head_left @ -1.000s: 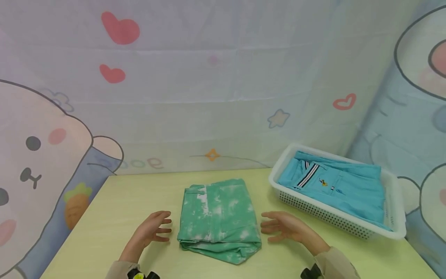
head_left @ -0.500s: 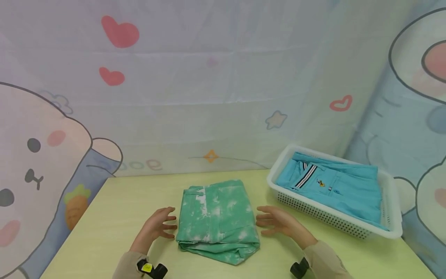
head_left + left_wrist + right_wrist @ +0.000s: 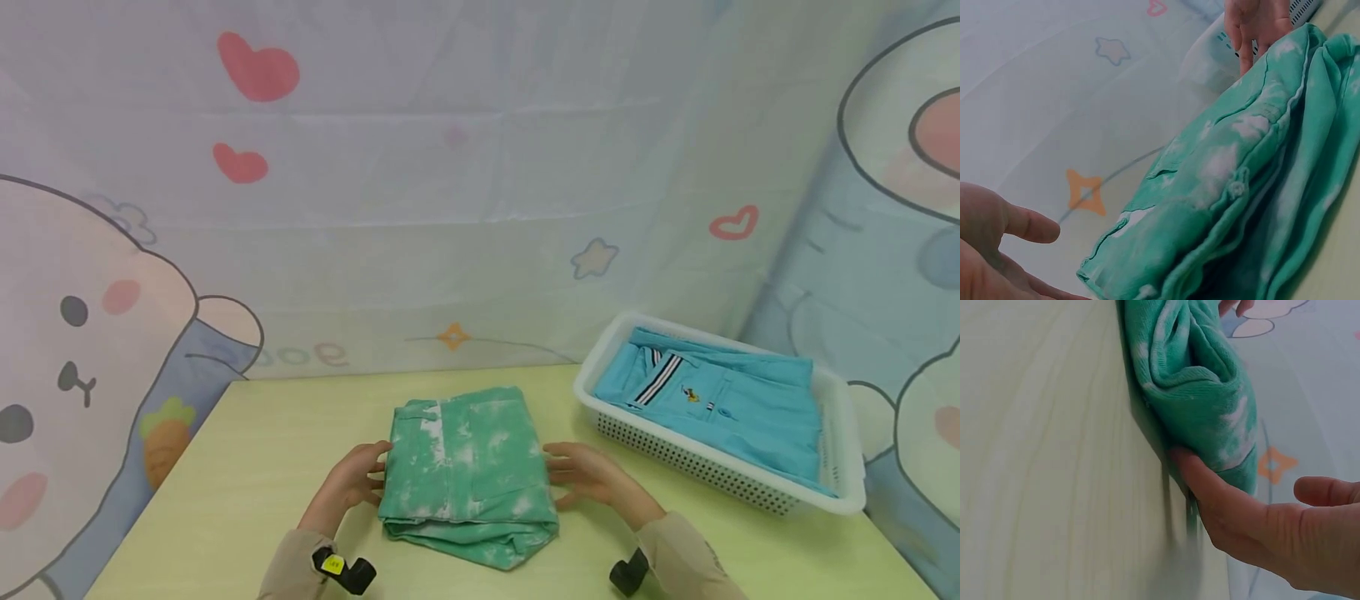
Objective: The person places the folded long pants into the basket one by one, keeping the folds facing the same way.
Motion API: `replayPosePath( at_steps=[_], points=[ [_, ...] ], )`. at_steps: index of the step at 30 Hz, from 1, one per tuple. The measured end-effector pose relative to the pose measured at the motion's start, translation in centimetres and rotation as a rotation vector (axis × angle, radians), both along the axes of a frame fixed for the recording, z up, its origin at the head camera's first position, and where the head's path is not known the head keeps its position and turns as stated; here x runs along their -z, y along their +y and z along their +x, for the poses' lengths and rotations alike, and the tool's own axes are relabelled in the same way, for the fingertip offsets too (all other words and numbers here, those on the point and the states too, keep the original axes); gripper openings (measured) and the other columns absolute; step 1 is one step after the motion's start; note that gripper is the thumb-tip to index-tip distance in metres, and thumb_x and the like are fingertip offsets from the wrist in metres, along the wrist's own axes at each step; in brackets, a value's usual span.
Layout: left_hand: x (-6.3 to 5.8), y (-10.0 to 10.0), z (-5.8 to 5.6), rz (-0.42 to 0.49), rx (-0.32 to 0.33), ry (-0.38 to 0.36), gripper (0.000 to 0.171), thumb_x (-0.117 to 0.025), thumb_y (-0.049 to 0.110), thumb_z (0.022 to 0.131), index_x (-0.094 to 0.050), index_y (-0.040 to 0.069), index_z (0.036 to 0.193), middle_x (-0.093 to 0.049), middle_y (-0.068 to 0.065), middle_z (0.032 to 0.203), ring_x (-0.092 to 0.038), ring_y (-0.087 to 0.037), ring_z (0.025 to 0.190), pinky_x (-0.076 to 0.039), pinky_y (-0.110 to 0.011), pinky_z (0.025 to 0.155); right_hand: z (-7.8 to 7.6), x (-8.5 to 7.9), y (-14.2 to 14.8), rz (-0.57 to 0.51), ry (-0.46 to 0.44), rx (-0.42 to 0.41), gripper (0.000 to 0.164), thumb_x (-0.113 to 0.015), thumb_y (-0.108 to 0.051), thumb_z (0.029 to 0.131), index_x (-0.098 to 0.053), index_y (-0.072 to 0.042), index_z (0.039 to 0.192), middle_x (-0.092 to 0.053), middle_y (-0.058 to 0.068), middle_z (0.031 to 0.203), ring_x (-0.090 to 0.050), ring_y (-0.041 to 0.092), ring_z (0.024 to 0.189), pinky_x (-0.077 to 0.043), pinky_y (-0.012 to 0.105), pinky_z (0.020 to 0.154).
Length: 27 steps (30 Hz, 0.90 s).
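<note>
A folded green garment with white tie-dye patches [image 3: 465, 467] lies on the pale yellow table [image 3: 247, 467]. My left hand [image 3: 351, 485] is at its left edge, fingers extended; in the left wrist view its thumb [image 3: 1034, 226] stands apart from the cloth. On the opposite side is my right hand [image 3: 588, 477]. In the right wrist view, the index fingertip of that right hand [image 3: 1266, 528] touches the low edge of the folded cloth [image 3: 1204, 419], with the thumb held away. A button and seams show on the garment [image 3: 1210, 162] in the left wrist view.
At the right back of the table stands a white perforated basket [image 3: 697, 467], holding a folded light blue garment [image 3: 750, 417] with a striped band. A curtain [image 3: 450, 208] printed with cartoon figures hangs behind the table.
Both hands have moved inward, from apart from the green garment to its left and right edges. The garment and the basket stay in place on the table.
</note>
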<state>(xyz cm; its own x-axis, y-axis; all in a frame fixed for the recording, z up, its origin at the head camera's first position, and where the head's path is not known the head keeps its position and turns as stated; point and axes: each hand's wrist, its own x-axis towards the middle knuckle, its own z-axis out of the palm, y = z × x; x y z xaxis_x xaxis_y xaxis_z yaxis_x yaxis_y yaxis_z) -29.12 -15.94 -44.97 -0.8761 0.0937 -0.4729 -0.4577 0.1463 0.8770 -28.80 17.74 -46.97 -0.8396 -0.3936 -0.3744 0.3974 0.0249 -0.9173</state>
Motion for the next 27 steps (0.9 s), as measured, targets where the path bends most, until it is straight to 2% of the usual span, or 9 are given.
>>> replayPosePath(
  at_steps=[4, 7, 11, 15, 19, 23, 25, 27],
  points=[
    [0.0, 0.0, -0.1, 0.017, 0.019, -0.007, 0.063, -0.03, 0.024, 0.094, -0.002, -0.013, 0.136, -0.003, -0.042, 0.135, -0.014, -0.062, 0.121, -0.027, -0.068, 0.09, -0.1, 0.3, -0.2, 0.024, 0.022, -0.029, 0.054, -0.037, -0.025, 0.093, -0.027, 0.008, 0.135, -0.034, 0.03, 0.136, -0.035, 0.042, 0.124, -0.041, 0.06, 0.084],
    [0.2, 0.0, -0.2, 0.028, 0.019, -0.003, 0.061, -0.03, 0.023, 0.094, -0.004, -0.014, 0.135, -0.005, -0.041, 0.134, -0.019, -0.061, 0.119, -0.029, -0.067, 0.091, -0.1, 0.4, -0.3, 0.04, 0.035, -0.028, 0.053, -0.04, -0.025, 0.092, -0.031, 0.006, 0.134, -0.04, 0.027, 0.133, -0.044, 0.034, 0.117, -0.045, 0.055, 0.081],
    [0.3, -0.1, -0.1, 0.031, 0.029, 0.016, 0.059, -0.029, 0.022, 0.094, -0.008, -0.016, 0.134, -0.012, -0.04, 0.131, -0.028, -0.061, 0.113, -0.034, -0.065, 0.088, 0.0, 0.4, -0.3, 0.028, 0.041, -0.05, 0.054, -0.041, -0.021, 0.091, -0.026, 0.005, 0.136, -0.049, 0.02, 0.121, -0.05, 0.024, 0.104, -0.048, 0.048, 0.079],
    [0.3, -0.2, 0.0, 0.036, 0.047, 0.026, 0.057, -0.029, 0.021, 0.094, -0.01, -0.016, 0.134, -0.014, -0.039, 0.131, -0.029, -0.063, 0.111, -0.035, -0.066, 0.086, 0.2, 0.5, -0.2, 0.011, 0.051, -0.081, 0.057, -0.042, -0.016, 0.09, -0.019, 0.003, 0.139, -0.051, 0.013, 0.113, -0.055, 0.021, 0.092, -0.05, 0.039, 0.074],
    [0.5, -0.3, 0.1, 0.029, 0.078, 0.031, 0.057, -0.028, 0.019, 0.095, -0.008, -0.015, 0.135, -0.009, -0.043, 0.133, -0.03, -0.064, 0.112, -0.037, -0.064, 0.086, 0.3, 0.5, 0.0, 0.009, 0.054, -0.102, 0.06, -0.041, -0.017, 0.091, -0.014, -0.001, 0.141, -0.051, 0.016, 0.115, -0.059, 0.021, 0.088, -0.05, 0.035, 0.073],
    [1.0, -0.6, 0.1, 0.026, 0.121, 0.058, 0.059, -0.034, 0.021, 0.094, -0.009, -0.014, 0.135, -0.017, -0.044, 0.132, -0.048, -0.053, 0.103, -0.046, -0.056, 0.079, 0.2, 0.6, 0.3, -0.019, 0.035, -0.115, 0.062, -0.043, -0.017, 0.091, -0.01, -0.004, 0.142, -0.054, 0.011, 0.111, -0.059, 0.019, 0.088, -0.05, 0.034, 0.074],
    [1.5, -0.9, 0.0, 0.053, 0.148, 0.07, 0.062, -0.039, 0.023, 0.093, -0.011, -0.013, 0.135, -0.027, -0.042, 0.128, -0.056, -0.043, 0.094, -0.049, -0.051, 0.075, 0.2, 0.8, 0.4, -0.037, 0.029, -0.118, 0.064, -0.044, -0.016, 0.09, -0.009, -0.005, 0.143, -0.056, 0.009, 0.108, -0.059, 0.018, 0.088, -0.05, 0.033, 0.075],
    [2.1, -1.4, -0.1, 0.104, 0.204, 0.084, 0.065, -0.045, 0.026, 0.091, -0.015, -0.015, 0.133, -0.038, -0.038, 0.119, -0.06, -0.035, 0.087, -0.051, -0.048, 0.071, 0.2, 1.0, 0.6, -0.045, 0.026, -0.122, 0.065, -0.045, -0.015, 0.09, -0.008, -0.006, 0.143, -0.057, 0.007, 0.106, -0.059, 0.017, 0.089, -0.05, 0.033, 0.075]
  ],
)
